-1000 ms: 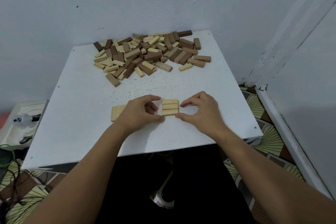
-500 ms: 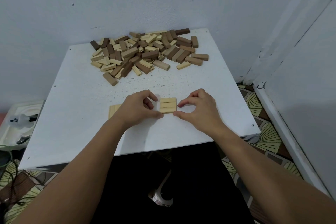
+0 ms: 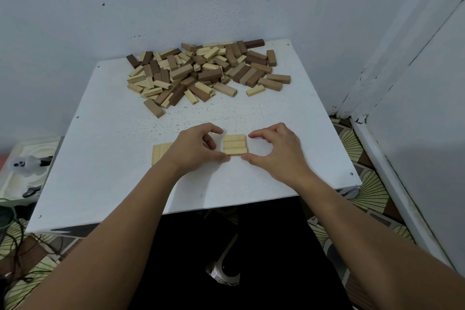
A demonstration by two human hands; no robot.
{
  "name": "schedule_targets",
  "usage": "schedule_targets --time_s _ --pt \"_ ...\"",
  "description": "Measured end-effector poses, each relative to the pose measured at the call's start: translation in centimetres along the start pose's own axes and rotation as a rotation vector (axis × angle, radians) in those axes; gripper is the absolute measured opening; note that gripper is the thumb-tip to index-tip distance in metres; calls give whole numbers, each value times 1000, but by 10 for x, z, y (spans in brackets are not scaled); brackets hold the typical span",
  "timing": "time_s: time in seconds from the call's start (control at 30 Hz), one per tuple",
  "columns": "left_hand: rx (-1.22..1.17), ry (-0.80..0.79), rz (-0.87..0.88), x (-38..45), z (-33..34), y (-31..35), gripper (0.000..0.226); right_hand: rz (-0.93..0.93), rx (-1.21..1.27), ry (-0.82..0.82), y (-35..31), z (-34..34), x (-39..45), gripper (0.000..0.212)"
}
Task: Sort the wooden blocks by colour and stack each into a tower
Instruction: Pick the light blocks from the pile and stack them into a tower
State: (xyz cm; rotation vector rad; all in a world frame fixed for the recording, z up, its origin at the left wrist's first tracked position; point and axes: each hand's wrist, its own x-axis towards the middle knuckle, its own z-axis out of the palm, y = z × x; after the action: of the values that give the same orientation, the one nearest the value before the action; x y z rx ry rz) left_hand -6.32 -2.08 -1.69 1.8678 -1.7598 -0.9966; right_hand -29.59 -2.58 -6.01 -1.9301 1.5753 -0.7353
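Three pale wooden blocks side by side, flat on the white table, long sides touching, forming one square layer near the front middle. Left hand cupped at the layer's left end, thumb tip against the near corner, index finger arched over the far corner. Right hand mirrored at the right end, thumb at the near corner, index fingertip just beside the far one; fingers of both curved, bracketing the layer rather than lifting it. Whether the index tips actually touch the wood: cannot tell.

Second pale layer just left of the left hand, blocks turned the other way, partly hidden under that wrist.

Mixed pile of loose blocks at the table's far edge against the wall, pale, mid-brown and dark brown jumbled together, some lying over others, well apart from both layers.

Beyond the left edge, a white moulded tray on the floor; patterned floor tiles to the right.
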Motion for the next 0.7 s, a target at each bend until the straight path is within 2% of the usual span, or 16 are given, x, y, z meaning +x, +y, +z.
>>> schedule_targets --time_s 0.07,0.3,0.4,0.57,0.7 --pt "13 -6 0 0 -1 -1 53 6 -3 -7 0 -1 0 52" --pt "-1 -13 -6 1 0 -6 28 -3 16 -6 -1 -1 -2 24" --pt "-6 -29 1 2 1 -5 21 -11 29 -6 -1 -1 -2 19" --pt "-1 -25 -4 2 1 -6 22 -26 32 14 -1 0 -2 19" --pt "24 -11 -4 2 -1 -1 31 -12 -15 21 2 2 0 39"
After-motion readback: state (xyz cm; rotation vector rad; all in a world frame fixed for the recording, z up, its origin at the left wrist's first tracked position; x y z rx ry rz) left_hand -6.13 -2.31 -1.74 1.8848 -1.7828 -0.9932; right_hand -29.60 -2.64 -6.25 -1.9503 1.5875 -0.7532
